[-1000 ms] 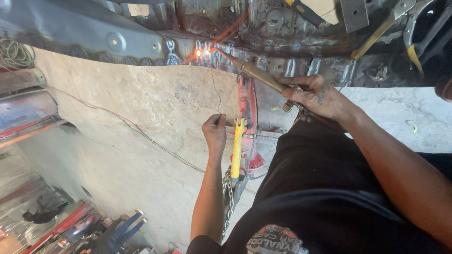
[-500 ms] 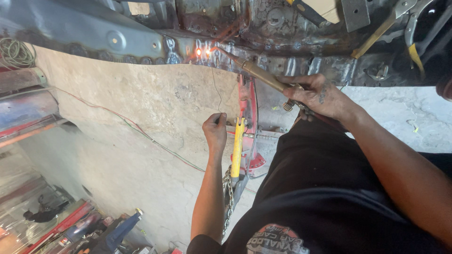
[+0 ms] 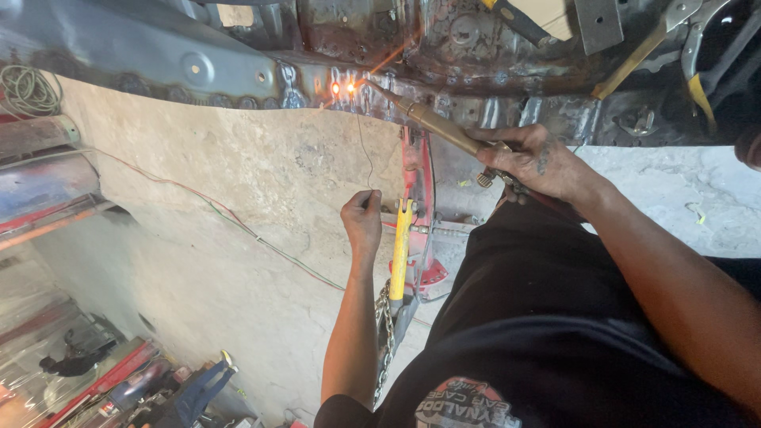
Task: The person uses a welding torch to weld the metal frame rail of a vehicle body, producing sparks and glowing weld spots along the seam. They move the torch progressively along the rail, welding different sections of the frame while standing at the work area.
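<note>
My right hand [image 3: 537, 162] grips a brass welding torch [image 3: 434, 124] whose tip points at a seam of the dark, rusty car body [image 3: 198, 67]. Two orange glowing spots [image 3: 342, 87] sit on that seam just left of the tip. My left hand [image 3: 362, 219] pinches a thin filler wire [image 3: 365, 150] that rises toward the glowing seam. Just right of my left hand a yellow-handled tool [image 3: 399, 250] stands beside a red jack frame [image 3: 422, 198].
A steel chain [image 3: 384, 333] hangs below the yellow handle. A thin red and green wire [image 3: 238, 222] runs across the concrete floor [image 3: 198, 238]. Coiled wire [image 3: 28, 91] lies at far left. Red tools and clutter [image 3: 119, 380] fill the lower left. Yellow-handled clamps [image 3: 690, 63] hang at upper right.
My left hand has crept a little upward with the wire. The torch stays at the seam, and the glowing spots remain lit.
</note>
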`<state>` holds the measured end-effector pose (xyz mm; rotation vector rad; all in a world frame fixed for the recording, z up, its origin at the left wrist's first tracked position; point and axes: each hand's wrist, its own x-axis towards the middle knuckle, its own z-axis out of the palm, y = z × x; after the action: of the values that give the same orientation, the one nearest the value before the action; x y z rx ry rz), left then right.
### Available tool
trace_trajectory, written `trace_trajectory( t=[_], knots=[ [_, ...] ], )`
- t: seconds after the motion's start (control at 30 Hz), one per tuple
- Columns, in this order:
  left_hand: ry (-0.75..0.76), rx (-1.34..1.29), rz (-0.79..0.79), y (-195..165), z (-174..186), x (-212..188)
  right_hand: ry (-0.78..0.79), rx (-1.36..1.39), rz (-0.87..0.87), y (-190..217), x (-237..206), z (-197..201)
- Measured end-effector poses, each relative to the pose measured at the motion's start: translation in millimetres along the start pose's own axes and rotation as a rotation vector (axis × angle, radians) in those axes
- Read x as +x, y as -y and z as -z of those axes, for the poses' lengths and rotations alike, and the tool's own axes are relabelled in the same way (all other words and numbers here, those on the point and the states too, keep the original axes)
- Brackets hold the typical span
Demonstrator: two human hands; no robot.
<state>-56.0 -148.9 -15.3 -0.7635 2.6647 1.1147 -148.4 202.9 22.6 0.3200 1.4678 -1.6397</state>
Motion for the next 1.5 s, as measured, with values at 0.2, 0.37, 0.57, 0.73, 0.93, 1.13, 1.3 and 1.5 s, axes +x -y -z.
trace_trajectory(
  t=[0.2,0.37,0.57,0.73,0.93,1.13,1.3,1.5],
  knots=[
    [0.0,-0.002,0.003,1.1,0.1,-0.1,0.0,0.01,0.006,0.0,-0.1,-0.5],
    [-0.003,0.025,-0.006,2.9,0.3,1.0,0.011,0.019,0.02,-2.3,1.8,-1.9],
    [0.0,0.021,-0.01,0.9,0.8,-0.2,0.018,0.055,0.049,-4.1,-0.4,-0.1],
    [-0.003,0.018,-0.017,-1.1,1.1,-0.1,0.007,0.015,0.001,0.9,-1.0,-1.6],
    [0.0,0.027,-0.02,-0.8,1.3,0.3,0.007,0.018,-0.001,4.7,-2.9,-1.1],
    [0.001,0.002,-0.002,0.4,0.6,0.6,0.016,0.011,-0.007,1.9,-1.4,-1.5],
    [0.0,-0.004,-0.01,0.1,0.0,0.7,-0.005,0.023,-0.014,-0.3,-0.7,-1.9],
    [-0.006,0.016,-0.027,-0.3,1.0,-0.6,0.005,0.018,-0.016,1.1,-2.7,-1.7]
  ],
)
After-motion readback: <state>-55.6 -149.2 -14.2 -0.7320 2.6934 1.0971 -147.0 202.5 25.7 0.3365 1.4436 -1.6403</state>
